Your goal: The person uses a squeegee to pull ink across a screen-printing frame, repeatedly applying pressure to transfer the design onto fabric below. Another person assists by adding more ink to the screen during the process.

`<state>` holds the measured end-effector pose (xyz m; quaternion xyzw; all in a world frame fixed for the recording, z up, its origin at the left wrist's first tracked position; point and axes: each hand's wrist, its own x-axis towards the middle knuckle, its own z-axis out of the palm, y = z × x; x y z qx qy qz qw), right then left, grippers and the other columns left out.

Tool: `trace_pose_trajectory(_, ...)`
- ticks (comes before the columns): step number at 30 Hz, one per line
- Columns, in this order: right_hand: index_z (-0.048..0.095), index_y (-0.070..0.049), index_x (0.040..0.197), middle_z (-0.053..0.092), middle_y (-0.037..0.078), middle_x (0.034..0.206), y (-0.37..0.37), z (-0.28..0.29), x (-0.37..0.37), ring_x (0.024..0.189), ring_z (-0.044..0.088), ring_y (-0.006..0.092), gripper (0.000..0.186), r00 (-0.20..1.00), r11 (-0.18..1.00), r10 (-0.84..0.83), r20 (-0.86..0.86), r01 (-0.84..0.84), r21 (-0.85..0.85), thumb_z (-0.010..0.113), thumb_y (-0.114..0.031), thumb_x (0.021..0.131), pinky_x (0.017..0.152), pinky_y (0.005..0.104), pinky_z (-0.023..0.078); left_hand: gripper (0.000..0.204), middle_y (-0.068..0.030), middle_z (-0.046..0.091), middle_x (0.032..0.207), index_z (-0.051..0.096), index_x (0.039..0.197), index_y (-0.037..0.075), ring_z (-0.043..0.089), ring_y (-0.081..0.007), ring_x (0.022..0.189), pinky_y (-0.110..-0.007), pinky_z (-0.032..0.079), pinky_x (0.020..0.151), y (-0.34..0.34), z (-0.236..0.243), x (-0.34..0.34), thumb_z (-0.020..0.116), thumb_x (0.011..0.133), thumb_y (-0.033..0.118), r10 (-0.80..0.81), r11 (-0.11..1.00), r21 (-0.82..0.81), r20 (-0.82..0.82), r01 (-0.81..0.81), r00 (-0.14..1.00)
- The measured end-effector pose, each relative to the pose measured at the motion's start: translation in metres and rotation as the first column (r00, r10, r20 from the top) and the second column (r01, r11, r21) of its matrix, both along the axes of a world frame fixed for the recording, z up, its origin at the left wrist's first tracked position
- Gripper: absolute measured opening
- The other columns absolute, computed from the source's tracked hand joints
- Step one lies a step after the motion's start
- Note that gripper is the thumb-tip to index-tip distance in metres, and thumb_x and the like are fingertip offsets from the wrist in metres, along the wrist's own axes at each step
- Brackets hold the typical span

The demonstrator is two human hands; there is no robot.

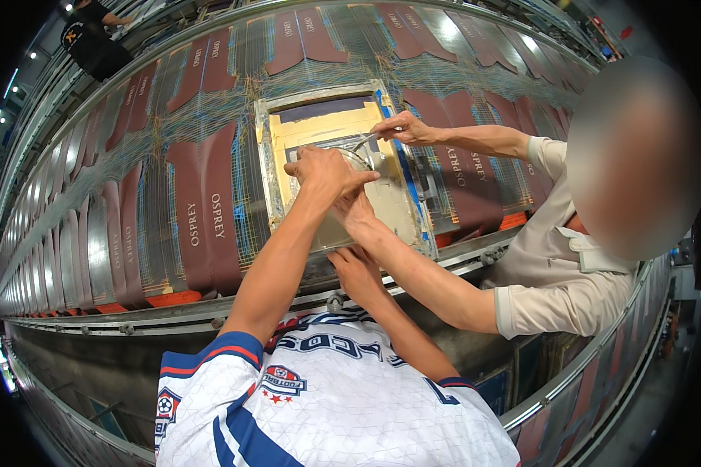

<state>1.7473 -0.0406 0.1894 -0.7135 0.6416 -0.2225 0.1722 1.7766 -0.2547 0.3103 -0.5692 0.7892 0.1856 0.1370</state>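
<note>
A screen printing frame [266,179], edged with yellow and blue tape, lies across the table. Over its middle, my left hand [323,170] grips a round container [356,158] by its near side, the thumb reaching out to the right. Most of the container is hidden behind the fingers. My right hand [356,270] is curled on the near edge of the frame. A co-worker's hand [403,128] holds a thin tool [364,142] whose end dips to the container. The co-worker's other hand [354,208] is just below my left hand, partly hidden by it.
Maroon printed fabric pieces [202,194] lie in rows on the long table, with coloured threads between them. A metal rail [125,330] runs along the near edge. The co-worker [553,257] leans in from the right. Another person [93,39] stands at the far left.
</note>
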Motion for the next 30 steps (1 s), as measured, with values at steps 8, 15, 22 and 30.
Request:
trace_pose_trajectory(8, 0.070, -0.003, 0.116, 0.066, 0.011, 0.113, 0.002, -0.016, -0.001, 0.115, 0.059, 0.0319, 0.034, 0.999, 0.996, 0.024, -0.026, -0.026, -0.087, 0.068, -0.004, 0.082, 0.103, 0.0449, 0.046, 0.102, -0.0133, 0.072, 0.124, 0.073, 0.125, 0.012, 0.067, -0.0366, 0.115, -0.055, 0.050, 0.086, -0.013, -0.004, -0.027, 0.083, 0.052, 0.083, 0.019, 0.994, 0.102, 0.128, -0.032, 0.992)
trace_pose_trajectory(15, 0.070, -0.004, 0.113, 0.067, 0.012, 0.106, -0.009, -0.030, -0.003, 0.103, 0.064, 0.0321, 0.030, 0.995, 0.998, 0.040, -0.092, -0.045, -0.051, 0.063, -0.005, 0.084, 0.093, 0.0444, 0.051, 0.087, -0.0114, 0.076, 0.112, 0.077, 0.112, 0.009, 0.073, -0.0300, 0.106, -0.054, 0.055, 0.085, -0.020, -0.014, -0.031, 0.088, 0.054, 0.072, 0.076, 0.994, 0.072, 0.153, -0.088, 0.985)
trace_pose_trajectory(22, 0.070, -0.005, 0.108, 0.068, 0.012, 0.100, -0.007, 0.000, -0.019, 0.100, 0.065, 0.0317, 0.027, 0.989, 0.969, 0.035, -0.142, -0.068, -0.236, 0.065, -0.006, 0.082, 0.090, 0.0447, 0.052, 0.068, -0.0083, 0.079, 0.096, 0.080, 0.096, 0.007, 0.077, -0.0259, 0.091, -0.041, 0.058, 0.081, -0.014, -0.016, -0.025, 0.094, 0.060, 0.063, 0.164, 0.954, 0.223, 0.173, -0.201, 0.971)
trace_pose_trajectory(30, 0.071, -0.006, 0.105, 0.068, 0.011, 0.100, -0.011, -0.006, -0.022, 0.100, 0.065, 0.0315, 0.023, 0.990, 0.968, 0.108, -0.086, -0.124, -0.218, 0.065, -0.007, 0.083, 0.090, 0.0447, 0.052, 0.076, -0.0211, 0.076, 0.101, 0.076, 0.100, -0.008, 0.076, -0.0314, 0.086, -0.043, 0.062, 0.076, -0.025, -0.053, -0.006, 0.098, 0.056, 0.049, 0.309, 0.879, 0.343, 0.120, -0.332, 0.943)
